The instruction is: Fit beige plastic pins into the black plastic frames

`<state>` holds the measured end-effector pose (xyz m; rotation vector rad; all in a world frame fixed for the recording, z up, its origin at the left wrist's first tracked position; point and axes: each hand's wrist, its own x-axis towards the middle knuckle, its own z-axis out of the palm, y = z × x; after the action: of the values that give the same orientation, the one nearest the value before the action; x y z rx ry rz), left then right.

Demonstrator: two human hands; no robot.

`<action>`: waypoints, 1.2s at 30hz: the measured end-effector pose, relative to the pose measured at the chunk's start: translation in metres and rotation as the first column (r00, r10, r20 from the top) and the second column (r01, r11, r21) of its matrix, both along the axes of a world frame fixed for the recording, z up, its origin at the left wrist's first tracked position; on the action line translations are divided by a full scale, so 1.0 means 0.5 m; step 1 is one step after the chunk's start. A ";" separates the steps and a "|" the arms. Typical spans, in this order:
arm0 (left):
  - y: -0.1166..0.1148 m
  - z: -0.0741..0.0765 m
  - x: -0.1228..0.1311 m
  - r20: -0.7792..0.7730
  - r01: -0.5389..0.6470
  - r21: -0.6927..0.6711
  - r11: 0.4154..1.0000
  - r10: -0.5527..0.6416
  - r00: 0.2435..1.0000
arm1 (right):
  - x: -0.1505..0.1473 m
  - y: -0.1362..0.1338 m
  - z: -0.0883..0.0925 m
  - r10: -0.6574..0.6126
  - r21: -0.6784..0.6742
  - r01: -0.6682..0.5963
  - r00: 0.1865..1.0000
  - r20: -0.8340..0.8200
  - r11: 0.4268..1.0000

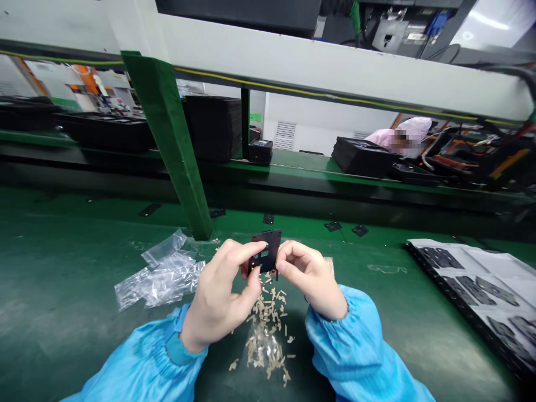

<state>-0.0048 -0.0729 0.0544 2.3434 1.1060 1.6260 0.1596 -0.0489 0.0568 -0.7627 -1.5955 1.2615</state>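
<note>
A small flat black part with cut-outs [267,248] is held upright over the green table between both hands. My left hand [221,293] pinches its left edge with thumb and forefinger. My right hand [307,276] pinches its right edge, fingers curled. Both arms wear blue sleeves. Directly below the part lies a scatter of small tan strips [266,329] on the table.
Crumpled clear plastic bags [161,273] lie to the left. A tray with several black parts [481,290] sits at the right. A green post [176,151] rises ahead. Loose black parts [333,226] lie by the conveyor, with black stacks [213,125] behind. Another person in pink [397,139] works beyond.
</note>
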 end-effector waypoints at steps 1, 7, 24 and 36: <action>0.000 0.000 0.000 0.008 0.002 -0.004 1.000 -0.002 1.000 | -0.001 -0.001 0.000 -0.004 0.003 0.004 1.000 0.003 1.000; -0.001 -0.005 -0.001 0.063 0.019 -0.081 0.997 -0.014 0.998 | -0.007 -0.008 0.004 -0.084 0.065 0.081 0.996 0.036 0.995; -0.003 -0.005 0.000 0.180 0.067 -0.193 0.979 -0.032 0.983 | -0.017 -0.022 0.008 -0.226 0.189 0.213 0.973 0.053 0.959; 0.000 -0.002 -0.004 0.192 0.100 -0.223 0.970 -0.057 0.980 | -0.013 -0.019 0.013 -0.152 0.073 0.147 0.986 0.070 0.986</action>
<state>-0.0066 -0.0730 0.0533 2.0206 1.0840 1.5554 0.1534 -0.0585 0.0635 -0.8794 -1.6009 1.0769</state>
